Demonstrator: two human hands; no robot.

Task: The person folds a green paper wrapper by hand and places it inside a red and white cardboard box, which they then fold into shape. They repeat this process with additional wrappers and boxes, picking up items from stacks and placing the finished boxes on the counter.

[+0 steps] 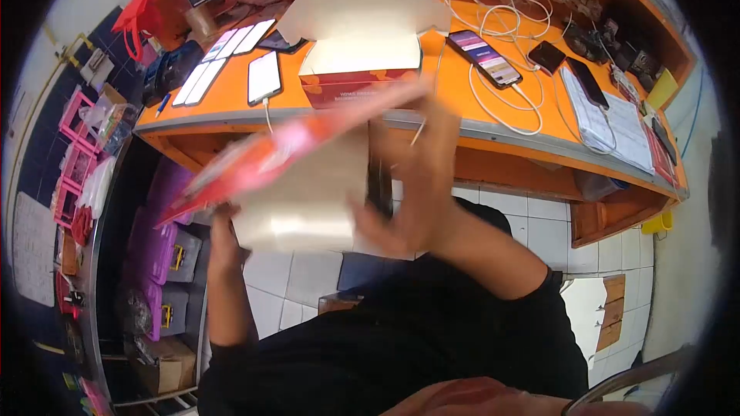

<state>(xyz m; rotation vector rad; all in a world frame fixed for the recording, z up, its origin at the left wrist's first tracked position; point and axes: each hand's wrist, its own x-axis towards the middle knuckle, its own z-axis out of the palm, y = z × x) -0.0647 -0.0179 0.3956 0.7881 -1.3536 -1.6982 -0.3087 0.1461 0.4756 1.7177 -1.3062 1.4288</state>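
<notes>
A cardboard box [301, 208], red outside and pale inside, hangs in front of me above my lap, blurred by motion. Its red lid panel [285, 146] slants up to the right. My left hand [223, 239] is closed on the box's lower left edge, with most of its fingers hidden. On the right side, my right hand [420, 192] grips the same box, its thumb low near the pale inner wall and its smeared fingers reaching up by the lid's end. Behind it, a similar red box [358, 85] stands on the orange desk with its pale lid [354, 19] raised.
Several phones lie on the orange desk [493, 115], including one with a white screen [265, 77] and one on a cable [484, 58]. White cables [512, 23] loop across the back. Papers [609, 123] lie at right. Purple-lidded bins [158, 254] stand at left.
</notes>
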